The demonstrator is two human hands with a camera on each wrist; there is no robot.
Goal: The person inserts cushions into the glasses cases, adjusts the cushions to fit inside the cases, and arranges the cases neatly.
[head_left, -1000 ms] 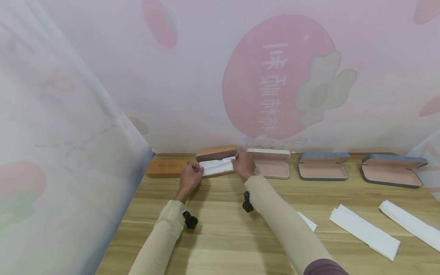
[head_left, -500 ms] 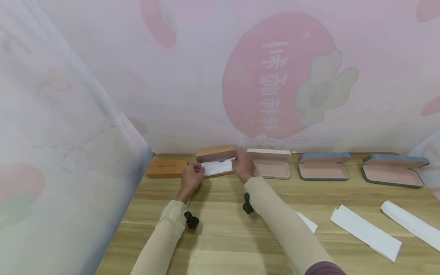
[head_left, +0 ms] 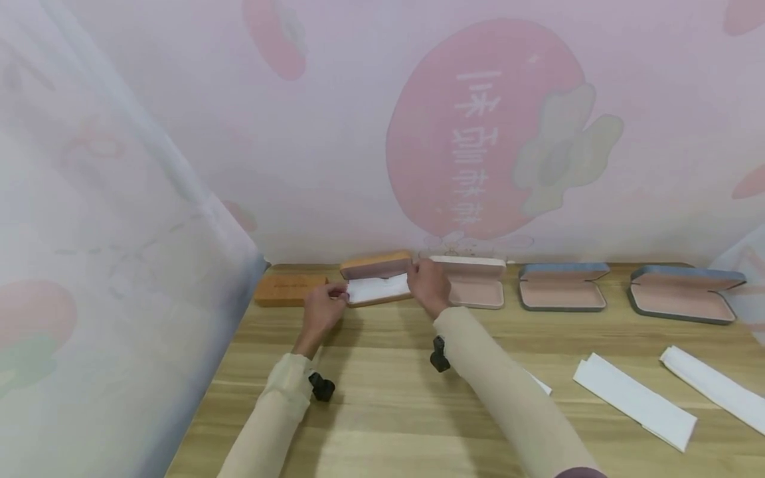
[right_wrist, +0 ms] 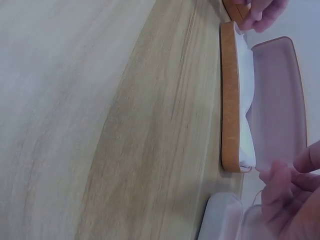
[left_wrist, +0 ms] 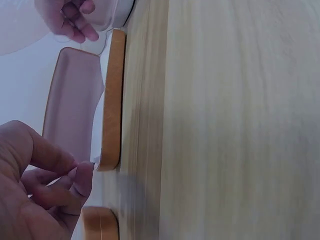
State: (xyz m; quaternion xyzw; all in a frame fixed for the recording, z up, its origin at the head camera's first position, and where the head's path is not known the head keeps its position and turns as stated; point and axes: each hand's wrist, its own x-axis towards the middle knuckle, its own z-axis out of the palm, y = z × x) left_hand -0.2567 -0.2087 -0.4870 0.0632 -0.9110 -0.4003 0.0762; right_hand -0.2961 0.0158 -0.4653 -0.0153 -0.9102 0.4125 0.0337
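An orange-brown glasses case (head_left: pixel 380 303) stands with its lid raised at the back of the table. Inside it lies a folded white cloth (head_left: pixel 376 289), spread along the tray. My left hand (head_left: pixel 325 307) is at the left end of the case; in the left wrist view its bent thumb and forefinger (left_wrist: pixel 82 177) come close together at the case's corner, and I see nothing between them. Off the case's right end is my right hand (head_left: pixel 429 287). In the right wrist view its fingers (right_wrist: pixel 277 187) are loosely bent and hold nothing.
A closed orange-brown case (head_left: pixel 287 291) stands to the left. To the right are an open white case (head_left: pixel 478 295) and two open blue cases (head_left: pixel 562 299), (head_left: pixel 681 305). Folded white cloths (head_left: pixel 636 401), (head_left: pixel 714 388) lie at the front right; my right sleeve partly covers another (head_left: pixel 540 383).
The cloth's crumpled middle now lies flatter in the case. Both hands have drawn outward from the case's ends, left hand to the left and right hand to the right.
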